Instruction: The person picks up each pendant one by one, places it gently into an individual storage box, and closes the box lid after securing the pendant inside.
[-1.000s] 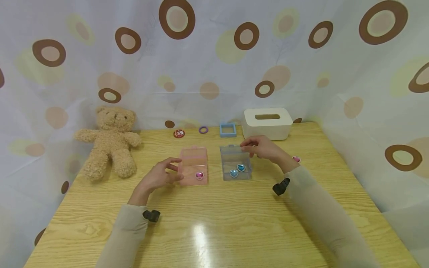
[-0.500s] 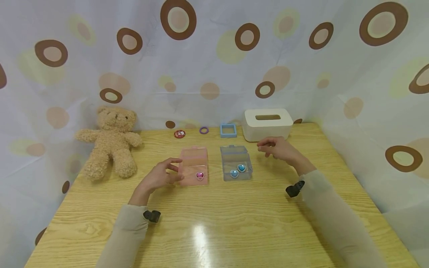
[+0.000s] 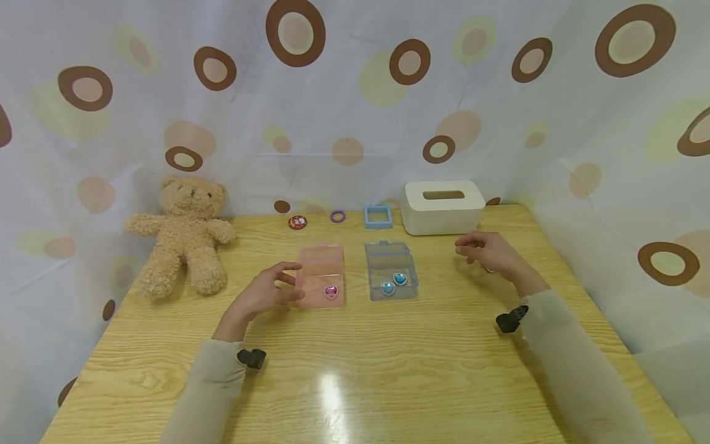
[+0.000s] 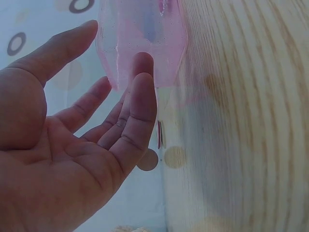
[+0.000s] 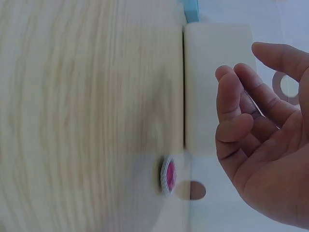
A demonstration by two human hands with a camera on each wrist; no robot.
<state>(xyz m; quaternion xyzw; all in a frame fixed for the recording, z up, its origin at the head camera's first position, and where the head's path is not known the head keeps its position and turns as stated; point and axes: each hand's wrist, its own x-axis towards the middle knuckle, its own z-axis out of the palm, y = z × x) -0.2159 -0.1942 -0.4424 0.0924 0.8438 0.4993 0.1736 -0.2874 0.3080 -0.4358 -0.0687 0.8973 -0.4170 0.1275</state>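
Observation:
At the left edge of an open pink clear plastic box (image 3: 320, 290) is my left hand (image 3: 259, 293), its fingertips overlapping the edge in the head view. One pink heart-shaped gem (image 3: 331, 291) lies in this box. To the right lies an open grey-blue clear box (image 3: 388, 262) holding two blue heart gems (image 3: 400, 279). My right hand (image 3: 493, 253) hovers over the right part of the table with loosely bent fingers and nothing in them. A pink gem (image 5: 170, 175) with a silvery rim lies on the table near it, mostly hidden behind the hand in the head view.
A white tissue box (image 3: 442, 216) stands at the back right. Along the back edge lie a blue square frame (image 3: 378, 225), a purple ring (image 3: 338, 216) and a red round badge (image 3: 297, 222). A teddy bear (image 3: 185, 240) sits at the left.
My right hand has moved rightward from the grey-blue box to beside the loose pink gem, covering most of it in the head view. The left hand has stayed in place.

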